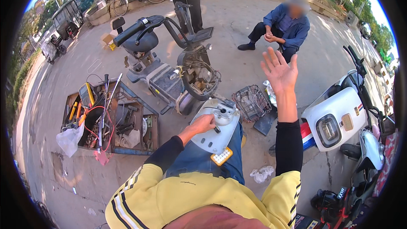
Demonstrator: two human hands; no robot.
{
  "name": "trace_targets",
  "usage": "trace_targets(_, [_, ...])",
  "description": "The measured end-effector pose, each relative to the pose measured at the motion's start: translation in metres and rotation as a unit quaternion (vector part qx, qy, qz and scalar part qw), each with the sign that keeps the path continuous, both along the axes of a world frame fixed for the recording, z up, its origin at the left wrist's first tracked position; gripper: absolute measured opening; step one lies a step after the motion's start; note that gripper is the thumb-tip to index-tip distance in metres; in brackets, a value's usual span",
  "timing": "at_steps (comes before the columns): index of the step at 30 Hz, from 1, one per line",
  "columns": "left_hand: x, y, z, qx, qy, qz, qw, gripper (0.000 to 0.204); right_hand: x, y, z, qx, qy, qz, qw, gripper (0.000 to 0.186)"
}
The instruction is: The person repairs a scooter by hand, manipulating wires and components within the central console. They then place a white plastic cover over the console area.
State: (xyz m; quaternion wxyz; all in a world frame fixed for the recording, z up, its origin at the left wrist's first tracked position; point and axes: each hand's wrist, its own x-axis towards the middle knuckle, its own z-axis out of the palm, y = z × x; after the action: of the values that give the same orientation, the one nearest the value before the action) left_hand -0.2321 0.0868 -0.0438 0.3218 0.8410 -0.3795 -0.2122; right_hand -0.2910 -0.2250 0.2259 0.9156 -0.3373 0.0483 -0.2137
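Note:
A white plastic scooter panel [207, 142] with slots and a black round fitting [223, 110] lies across my lap. My left hand [203, 124] is closed over the panel's left side, its fingers curled beside a small dark piece [217, 129]. Whatever those fingers may pinch is hidden. Raised ahead and to the right, my right hand [280, 73] is open with its fingers spread, and it holds nothing. On my lap, against the panel's lower edge, sits a yellow-framed piece with white round cells [222, 156].
A partly stripped electric scooter [169, 80] stands ahead. To the left is a metal toolbox [146, 118] full of tools and a multimeter [87, 95]. A wire basket [252, 101] lies ahead-right, near a white scooter [339, 118]. One person squats [288, 27]; another stands [186, 0].

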Motion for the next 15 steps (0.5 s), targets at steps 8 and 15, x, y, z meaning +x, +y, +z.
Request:
trace_targets(8, [0.004,0.018,-0.013,-0.005,0.028,-0.002,1.0,0.016,0.088,0.137,0.045,-0.043,-0.06,0.18,0.981,0.109])
trace_targets(15, [0.001,0.021,-0.017,-0.025,0.035,0.013,0.999,0.015,0.078,0.161,0.05,-0.082,-0.049,0.186,0.978,0.111])
